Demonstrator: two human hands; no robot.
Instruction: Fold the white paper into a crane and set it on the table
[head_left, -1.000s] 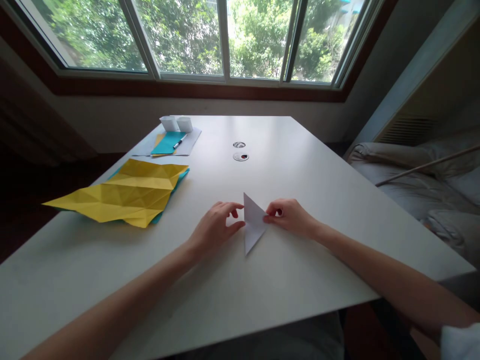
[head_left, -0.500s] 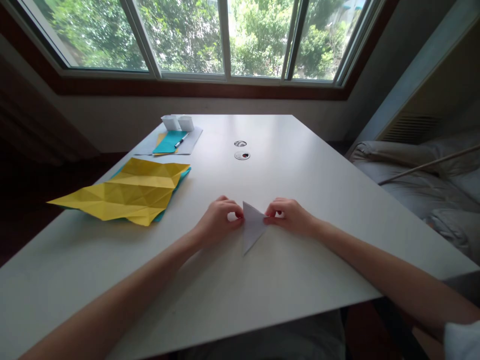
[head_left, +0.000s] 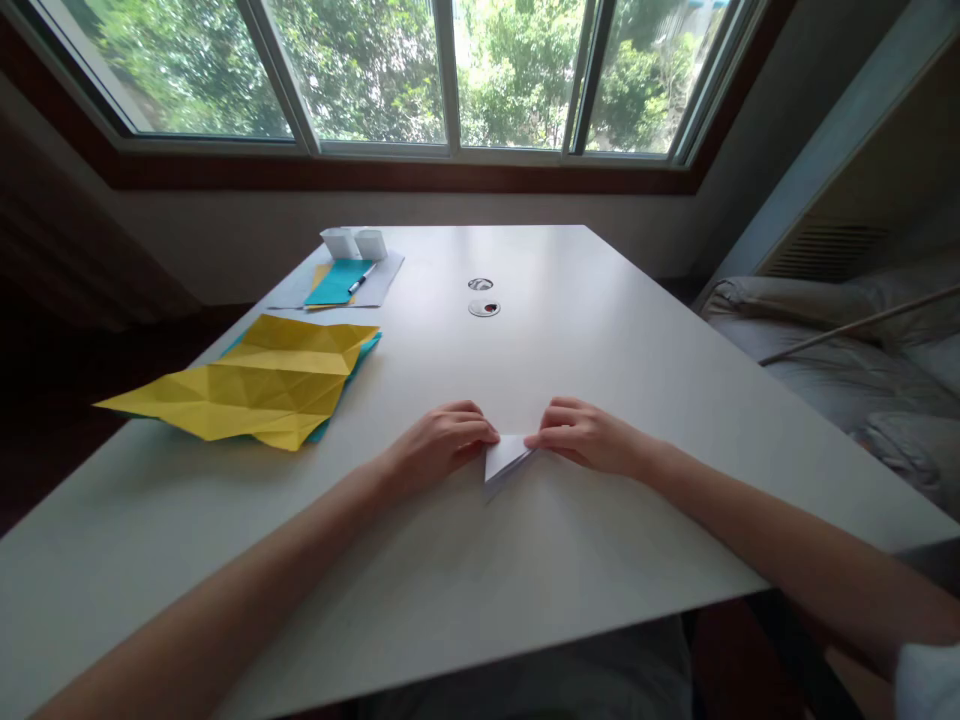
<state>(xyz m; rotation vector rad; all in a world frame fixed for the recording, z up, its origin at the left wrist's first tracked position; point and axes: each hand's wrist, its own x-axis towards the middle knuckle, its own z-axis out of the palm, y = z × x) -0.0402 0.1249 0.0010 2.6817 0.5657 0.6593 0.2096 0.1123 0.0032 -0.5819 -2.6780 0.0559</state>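
A small piece of folded white paper (head_left: 505, 458) lies near the front of the white table (head_left: 600, 540), its upper part folded down toward me. My left hand (head_left: 455, 440) has its fingers closed on the upper left corner of the paper. At the upper right corner, my right hand (head_left: 581, 433) pinches it with thumb and fingers. Under the top layer another layer's point shows at the lower left. My fingertips partly cover both ends of the top fold.
Creased yellow paper (head_left: 262, 385) over teal paper lies on the left. Behind it are a teal sheet (head_left: 337, 282), a pen (head_left: 361, 279) and white folded paper boxes (head_left: 370, 244). Two round metal discs (head_left: 484, 308) sit mid-table. A window (head_left: 375, 80) is beyond.
The upper point of the white paper triangle has been folded down toward me, leaving a straight top edge. Both hands have turned over, knuckles up, at its corners.
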